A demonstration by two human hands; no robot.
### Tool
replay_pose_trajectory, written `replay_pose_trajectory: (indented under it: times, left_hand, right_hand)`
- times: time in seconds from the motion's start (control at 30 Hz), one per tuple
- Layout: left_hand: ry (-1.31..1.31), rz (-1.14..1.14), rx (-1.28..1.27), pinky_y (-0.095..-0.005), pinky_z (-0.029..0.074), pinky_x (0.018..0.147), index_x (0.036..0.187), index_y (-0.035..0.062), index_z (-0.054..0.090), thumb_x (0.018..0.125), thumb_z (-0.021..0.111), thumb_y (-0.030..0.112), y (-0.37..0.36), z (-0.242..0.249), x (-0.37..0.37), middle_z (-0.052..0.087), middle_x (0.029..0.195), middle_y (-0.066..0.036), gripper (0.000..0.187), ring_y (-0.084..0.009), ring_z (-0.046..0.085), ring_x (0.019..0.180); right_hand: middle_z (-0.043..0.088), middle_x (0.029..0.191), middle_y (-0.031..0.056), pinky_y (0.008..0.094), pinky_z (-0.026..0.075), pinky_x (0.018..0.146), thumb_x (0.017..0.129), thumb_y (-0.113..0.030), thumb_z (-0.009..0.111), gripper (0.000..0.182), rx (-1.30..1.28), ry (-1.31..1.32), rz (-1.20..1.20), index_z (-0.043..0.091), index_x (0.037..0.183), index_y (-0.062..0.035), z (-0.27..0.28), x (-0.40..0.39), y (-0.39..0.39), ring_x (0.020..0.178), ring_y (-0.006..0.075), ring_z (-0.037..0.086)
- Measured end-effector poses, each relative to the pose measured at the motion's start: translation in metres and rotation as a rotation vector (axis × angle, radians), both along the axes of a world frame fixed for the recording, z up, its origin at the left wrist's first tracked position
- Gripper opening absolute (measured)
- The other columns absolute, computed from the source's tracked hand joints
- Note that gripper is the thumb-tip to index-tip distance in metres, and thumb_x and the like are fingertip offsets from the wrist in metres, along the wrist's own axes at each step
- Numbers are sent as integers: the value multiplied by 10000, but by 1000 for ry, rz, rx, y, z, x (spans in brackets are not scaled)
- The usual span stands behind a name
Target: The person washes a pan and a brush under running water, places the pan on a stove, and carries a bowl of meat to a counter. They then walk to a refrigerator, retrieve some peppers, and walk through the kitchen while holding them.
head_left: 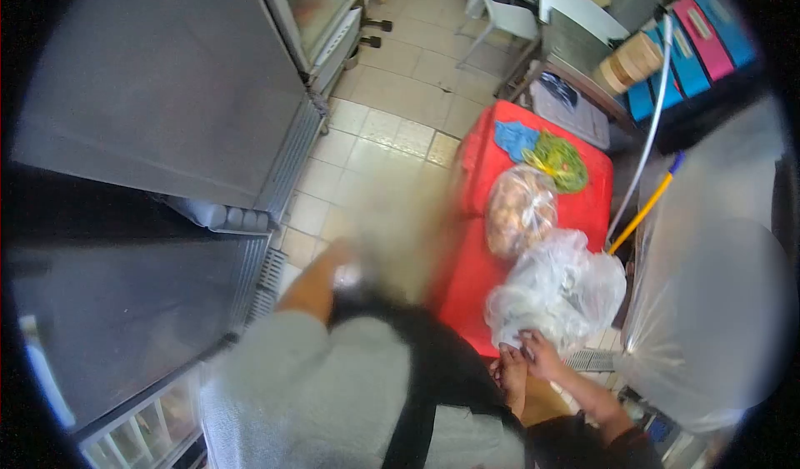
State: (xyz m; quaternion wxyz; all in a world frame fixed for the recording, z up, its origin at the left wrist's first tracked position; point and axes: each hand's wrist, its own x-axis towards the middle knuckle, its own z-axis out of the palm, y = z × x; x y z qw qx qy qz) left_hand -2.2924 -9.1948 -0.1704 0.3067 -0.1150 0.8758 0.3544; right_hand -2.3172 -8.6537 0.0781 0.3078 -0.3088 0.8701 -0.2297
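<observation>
My left hand (513, 374) and my right hand (542, 356) are close together at the near end of a red chest (471, 281). Both have their fingers closed on the edge of a crumpled, clear plastic bag (557, 290); what it holds cannot be made out. Beyond it, a tied clear bag of round, brownish items (521, 210) lies on the red lid. A green net-like bundle (562, 162) and a blue cloth or glove (515, 140) lie farther back. My left forearm is partly hidden behind a person in grey.
A person in a grey shirt (333, 386) and black apron fills the lower middle, one arm (312, 290) blurred. Dark refrigerators (167, 77) line the left. A yellow-handled pole (642, 210) and plastic sheeting (708, 302) stand right; a white chair (508, 19) is farther back.
</observation>
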Motion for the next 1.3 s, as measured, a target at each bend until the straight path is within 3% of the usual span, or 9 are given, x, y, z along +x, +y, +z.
replay_pose_trajectory:
  times: [0.1, 0.13, 0.17, 0.23, 0.33, 0.67, 1.03, 1.13, 1.3]
  left_hand:
    - [110, 444, 65, -400, 478, 855, 1014, 35, 660, 779, 663, 367, -79, -10, -26, 665, 989, -182, 406, -320, 625, 960]
    - [436, 439, -334, -409, 406, 980, 1156, 47, 595, 784, 677, 328, -105, -11, -32, 603, 1165, -195, 473, -332, 545, 1126]
    - [527, 645, -615, -455, 281, 1086, 1263, 73, 520, 775, 696, 301, -116, 84, -46, 437, 1363, -231, 567, -367, 363, 1303]
    - [782, 950, -980, -587, 133, 1105, 1446, 104, 286, 789, 677, 363, -146, 226, -53, 49, 1520, -267, 807, -458, 67, 1398]
    - [1016, 1186, -1176, -674, 61, 1057, 1492, 110, 92, 803, 665, 425, -208, 321, -35, -85, 1507, -292, 950, -552, -66, 1356]
    - [792, 1383, -1308, -732, -89, 970, 1418, 22, -223, 762, 662, 560, -268, 326, -67, -289, 1392, -385, 1226, -627, -278, 1235]
    - [749, 1394, -1506, -574, 126, 1103, 1488, 69, 41, 764, 725, 373, -237, 330, -64, -76, 1511, -288, 1042, -519, -45, 1376]
    - [708, 1575, -1077, -524, 193, 1112, 1491, 139, 145, 797, 700, 271, -204, 305, -65, 36, 1537, -225, 898, -454, 106, 1393]
    - [335, 1747, -456, -404, 279, 1098, 1351, 31, 438, 789, 703, 311, -132, 178, -57, 363, 1414, -271, 682, -375, 340, 1333]
  right_hand:
    - [594, 998, 153, 343, 520, 639, 838, -77, 588, 335, -116, -338, -655, 563, 1170, -40, -21, 12, -61, 757, 283, 621]
    - [615, 942, 149, 329, 520, 591, 861, -106, 585, 327, -154, -452, -871, 558, 1177, -28, -28, 11, -81, 684, 253, 627]
    - [636, 885, 144, 314, 520, 542, 883, -136, 582, 326, -192, -566, -1087, 554, 1184, -15, -32, 1, -100, 612, 224, 633]
    - [642, 793, 111, 264, 488, 481, 918, -217, 571, 349, -246, -459, -1032, 547, 1193, -4, -23, -26, -126, 537, 159, 597]
    - [648, 820, 106, 262, 484, 495, 902, -198, 585, 306, -302, -360, -1112, 578, 1126, 10, -24, -61, -150, 561, 144, 591]
    - [635, 859, 86, 255, 479, 545, 910, -182, 598, 307, -455, -544, -594, 571, 1142, 16, -83, -223, -299, 660, 140, 603]
    - [644, 1067, 120, 331, 484, 842, 897, -232, 614, 374, -469, -218, 294, 573, 1191, -5, 20, -499, -596, 956, 194, 607]
    - [619, 1132, 169, 405, 451, 936, 871, -239, 624, 342, -544, 479, 673, 605, 1135, -22, 117, -527, -694, 1077, 349, 569]
    - [574, 1231, 128, 479, 294, 1074, 877, -288, 591, 358, -694, 1085, 1007, 608, 1160, -70, 234, -507, -813, 1250, 302, 440]
